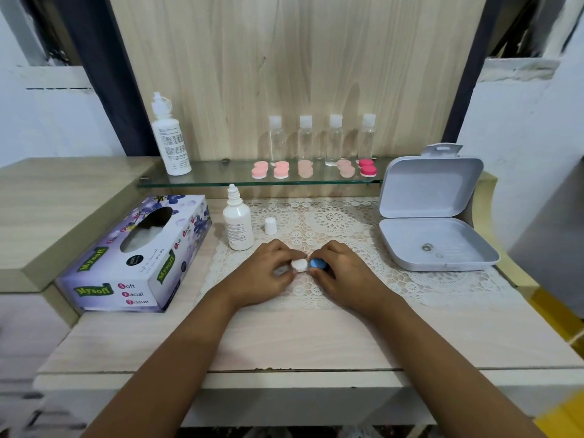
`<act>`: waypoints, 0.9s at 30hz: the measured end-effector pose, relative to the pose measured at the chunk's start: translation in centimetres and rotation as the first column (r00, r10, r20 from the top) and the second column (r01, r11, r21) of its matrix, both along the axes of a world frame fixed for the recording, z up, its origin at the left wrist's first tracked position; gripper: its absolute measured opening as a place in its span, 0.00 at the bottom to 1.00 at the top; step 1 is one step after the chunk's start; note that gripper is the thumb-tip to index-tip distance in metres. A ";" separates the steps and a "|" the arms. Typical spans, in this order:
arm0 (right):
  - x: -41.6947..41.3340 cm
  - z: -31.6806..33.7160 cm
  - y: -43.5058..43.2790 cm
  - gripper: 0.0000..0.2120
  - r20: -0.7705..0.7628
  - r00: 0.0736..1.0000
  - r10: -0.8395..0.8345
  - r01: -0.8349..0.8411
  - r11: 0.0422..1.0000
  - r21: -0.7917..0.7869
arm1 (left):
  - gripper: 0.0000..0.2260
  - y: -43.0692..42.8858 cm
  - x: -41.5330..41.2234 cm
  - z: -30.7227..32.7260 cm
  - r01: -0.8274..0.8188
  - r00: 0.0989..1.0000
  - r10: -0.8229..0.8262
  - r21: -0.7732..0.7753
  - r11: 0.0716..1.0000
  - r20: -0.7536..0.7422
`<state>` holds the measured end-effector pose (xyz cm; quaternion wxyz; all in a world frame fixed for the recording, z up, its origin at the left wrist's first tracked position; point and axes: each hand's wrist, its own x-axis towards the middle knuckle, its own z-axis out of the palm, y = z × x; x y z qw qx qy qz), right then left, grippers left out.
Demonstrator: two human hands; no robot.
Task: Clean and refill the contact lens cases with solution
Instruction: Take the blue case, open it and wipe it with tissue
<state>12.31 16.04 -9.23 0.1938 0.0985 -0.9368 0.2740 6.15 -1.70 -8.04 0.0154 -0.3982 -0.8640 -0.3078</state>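
Note:
A contact lens case lies on the lace mat between my hands, with a white cap [299, 264] on its left well and a blue cap [318, 264] on its right well. My left hand [268, 270] pinches the white cap. My right hand [343, 271] grips the blue cap. An uncapped white solution bottle [237, 221] stands just behind my left hand, and its small white cap [270, 225] stands beside it on the mat. Several pink lens cases [281, 170] lie in a row on the glass shelf [221, 181].
A tissue box [139, 257] lies at the left. A larger white bottle [170, 140] stands on the shelf's left end, with several clear bottles [305, 139] behind the pink cases. An open grey plastic box [436, 241] sits at the right. The desk's front edge is near me.

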 end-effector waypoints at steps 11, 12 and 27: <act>0.0 0.1 0.1 0.11 0.010 1.000 -0.003 0.002 1.000 0.020 | 0.19 0.1 0.2 0.1 -0.027 0.999 0.027 0.001 1.000 0.018; 0.0 0.1 0.1 0.11 0.003 1.000 -0.001 0.001 1.000 0.021 | 0.20 0.0 0.1 0.1 -0.014 1.000 0.014 -0.002 1.000 0.016; 0.0 0.0 0.1 0.09 -0.021 1.000 0.001 -0.001 1.000 0.006 | 0.07 0.5 0.0 0.6 -0.048 0.995 0.044 0.036 0.998 0.089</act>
